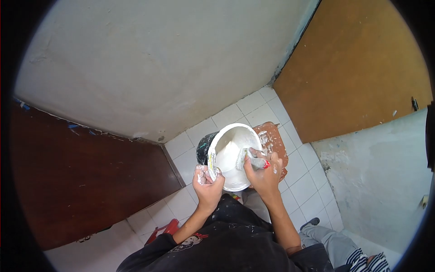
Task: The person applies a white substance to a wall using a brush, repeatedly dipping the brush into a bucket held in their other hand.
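A white bucket [226, 187] tilts toward me, with white paint [229, 158] inside it. My left hand [209, 185] is closed around the bucket's left rim, its fingers smeared with white. In my right hand [265, 174] is a paintbrush [260, 163] with a whitened handle and a red end. The brush head is inside the bucket's mouth, near the right wall. White smears mark the right-hand fingers too. Behind the bucket on the left shows a black container [205, 147] with light spatters.
A paint-spattered orange-brown plastic piece [277, 144] sits right of the bucket, above white floor tiles [302, 188]. Wooden doors stand left [81, 177] and right [358, 68]. A pale wall [158, 63] is ahead. Another person's legs [333, 240] are lower right; a red plastic object [168, 228] is lower left.
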Demonstrator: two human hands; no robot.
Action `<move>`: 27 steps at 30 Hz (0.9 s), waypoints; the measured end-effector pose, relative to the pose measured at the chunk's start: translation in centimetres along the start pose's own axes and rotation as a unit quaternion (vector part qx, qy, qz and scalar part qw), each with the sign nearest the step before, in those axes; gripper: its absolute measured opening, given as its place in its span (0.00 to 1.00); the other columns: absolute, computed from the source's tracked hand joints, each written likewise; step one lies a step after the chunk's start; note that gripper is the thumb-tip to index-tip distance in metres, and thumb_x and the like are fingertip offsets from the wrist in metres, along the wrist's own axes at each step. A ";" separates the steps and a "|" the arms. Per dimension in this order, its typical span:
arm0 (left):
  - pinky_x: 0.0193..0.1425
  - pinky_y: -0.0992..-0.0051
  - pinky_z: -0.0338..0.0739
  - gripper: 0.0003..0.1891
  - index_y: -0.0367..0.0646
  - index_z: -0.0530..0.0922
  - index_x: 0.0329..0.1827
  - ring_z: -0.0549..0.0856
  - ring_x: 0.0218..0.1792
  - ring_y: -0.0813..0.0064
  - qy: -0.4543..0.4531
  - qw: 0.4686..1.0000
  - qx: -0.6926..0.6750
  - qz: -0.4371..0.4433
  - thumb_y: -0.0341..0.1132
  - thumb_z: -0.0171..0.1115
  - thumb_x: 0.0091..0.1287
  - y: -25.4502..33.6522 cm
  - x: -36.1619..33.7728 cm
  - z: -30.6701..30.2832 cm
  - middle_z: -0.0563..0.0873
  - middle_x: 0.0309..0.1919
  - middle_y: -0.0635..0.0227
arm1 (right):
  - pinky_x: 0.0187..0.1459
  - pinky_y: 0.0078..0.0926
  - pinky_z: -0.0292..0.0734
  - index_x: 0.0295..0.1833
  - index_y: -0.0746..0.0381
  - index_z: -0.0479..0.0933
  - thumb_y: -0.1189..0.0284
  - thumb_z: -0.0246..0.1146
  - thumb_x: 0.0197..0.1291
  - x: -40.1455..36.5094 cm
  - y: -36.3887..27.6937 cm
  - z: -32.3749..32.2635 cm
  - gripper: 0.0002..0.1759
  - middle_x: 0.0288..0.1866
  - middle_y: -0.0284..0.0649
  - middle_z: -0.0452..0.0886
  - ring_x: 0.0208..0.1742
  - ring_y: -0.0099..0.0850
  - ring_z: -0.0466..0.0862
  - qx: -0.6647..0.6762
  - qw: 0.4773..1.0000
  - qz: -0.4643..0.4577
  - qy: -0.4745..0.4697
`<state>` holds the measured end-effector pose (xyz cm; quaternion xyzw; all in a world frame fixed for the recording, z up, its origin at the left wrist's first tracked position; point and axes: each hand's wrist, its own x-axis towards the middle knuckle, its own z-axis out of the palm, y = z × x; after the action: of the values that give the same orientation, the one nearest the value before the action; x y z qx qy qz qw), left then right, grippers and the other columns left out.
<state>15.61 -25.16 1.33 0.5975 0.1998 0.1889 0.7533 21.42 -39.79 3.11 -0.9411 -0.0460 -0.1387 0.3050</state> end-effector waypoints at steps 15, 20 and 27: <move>0.50 0.83 0.73 0.12 0.34 0.71 0.43 0.77 0.45 0.82 0.024 0.998 0.051 -0.033 0.16 0.61 0.58 -1.3 -4.5 9.4 0.77 0.43 0.68 | 0.43 0.31 0.62 0.51 0.54 0.89 0.66 0.72 0.53 4.0 10.9 -8.1 0.18 0.33 0.31 0.87 0.36 0.30 0.74 0.051 0.993 -0.099 -0.030; 0.52 0.81 0.74 0.14 0.31 0.71 0.46 0.78 0.47 0.81 0.049 0.996 0.045 -0.058 0.17 0.60 0.56 -1.6 -8.0 16.6 0.77 0.45 0.66 | 0.42 0.30 0.63 0.53 0.51 0.88 0.68 0.73 0.53 6.5 17.9 -11.8 0.18 0.36 0.29 0.88 0.37 0.29 0.75 0.061 0.982 -0.169 -0.060; 0.46 0.83 0.74 0.13 0.32 0.73 0.46 0.78 0.41 0.83 0.100 0.991 0.006 -0.084 0.19 0.61 0.58 -2.3 -11.1 22.7 0.79 0.40 0.70 | 0.41 0.29 0.67 0.52 0.55 0.88 0.73 0.72 0.54 9.2 23.8 -14.7 0.18 0.39 0.30 0.89 0.39 0.30 0.79 0.114 0.958 -0.250 -0.079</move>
<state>18.26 -50.24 4.57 0.5615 0.3248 0.1830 0.7387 30.90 -67.67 3.85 -0.8664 -0.3194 -0.1298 0.3612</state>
